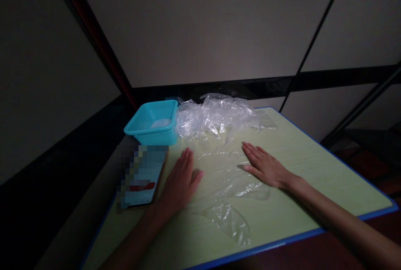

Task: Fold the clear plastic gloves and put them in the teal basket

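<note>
My left hand (180, 180) lies flat on the pale green table (313, 169), fingers stretched out and together, next to a phone (144, 174). My right hand (265, 165) also rests flat with fingers extended, palm down on a clear plastic glove (224, 194) spread between the two hands. Both hands hold nothing. A crumpled heap of clear plastic gloves (216, 115) sits just beyond the fingertips.
A turquoise plastic tub (153, 123) stands at the table's far left corner, beside the plastic heap. The table has a blue edge (275, 245) near me. Grey wall panels rise behind; a dark floor lies to the right.
</note>
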`<state>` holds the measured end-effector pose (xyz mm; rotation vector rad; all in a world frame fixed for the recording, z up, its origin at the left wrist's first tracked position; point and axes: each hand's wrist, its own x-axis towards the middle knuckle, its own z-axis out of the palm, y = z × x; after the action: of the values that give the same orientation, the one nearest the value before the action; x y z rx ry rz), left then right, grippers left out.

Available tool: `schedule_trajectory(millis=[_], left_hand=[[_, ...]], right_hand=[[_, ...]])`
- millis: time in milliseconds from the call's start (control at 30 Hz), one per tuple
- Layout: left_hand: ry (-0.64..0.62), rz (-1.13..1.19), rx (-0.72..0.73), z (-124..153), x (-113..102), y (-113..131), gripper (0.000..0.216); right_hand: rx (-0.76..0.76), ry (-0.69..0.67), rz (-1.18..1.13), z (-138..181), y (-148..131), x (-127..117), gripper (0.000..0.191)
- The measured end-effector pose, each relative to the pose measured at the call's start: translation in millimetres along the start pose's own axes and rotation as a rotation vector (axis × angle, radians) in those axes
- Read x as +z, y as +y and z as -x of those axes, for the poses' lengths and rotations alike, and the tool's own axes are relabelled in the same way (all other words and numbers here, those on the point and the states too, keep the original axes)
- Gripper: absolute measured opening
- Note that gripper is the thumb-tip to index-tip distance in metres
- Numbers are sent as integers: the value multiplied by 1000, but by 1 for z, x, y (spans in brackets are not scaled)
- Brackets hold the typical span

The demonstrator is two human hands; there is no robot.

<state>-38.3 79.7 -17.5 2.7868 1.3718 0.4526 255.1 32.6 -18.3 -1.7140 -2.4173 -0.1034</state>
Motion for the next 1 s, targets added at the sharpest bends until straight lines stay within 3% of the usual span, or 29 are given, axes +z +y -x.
schedule_trajectory(millis=[133,233,367,467,600,800,1000], left_hand=[[18,8,70,-13,-17,25,59],[-68,2,186,-32,-23,59,60],[-169,17,334,-55,-10,95,61],[-156,31,370,-62,6,103,62],[-161,28,378,-58,13,94,59],[-164,7,345,-43,5,70,57],[-191,-19,230,-20,-3,27,51]], right_hand=[[15,-9,-18,-1,-1,-1,70],[17,0,-27,0,-1,1,70],[-5,11,-22,-1,0,1,69],[-6,-13,-5,-1,-1,-1,70],[2,-15,2,-1,-3,-3,70],[5,-14,-7,0,-2,-2,69],[18,-26,-15,0,-1,-2,69]])
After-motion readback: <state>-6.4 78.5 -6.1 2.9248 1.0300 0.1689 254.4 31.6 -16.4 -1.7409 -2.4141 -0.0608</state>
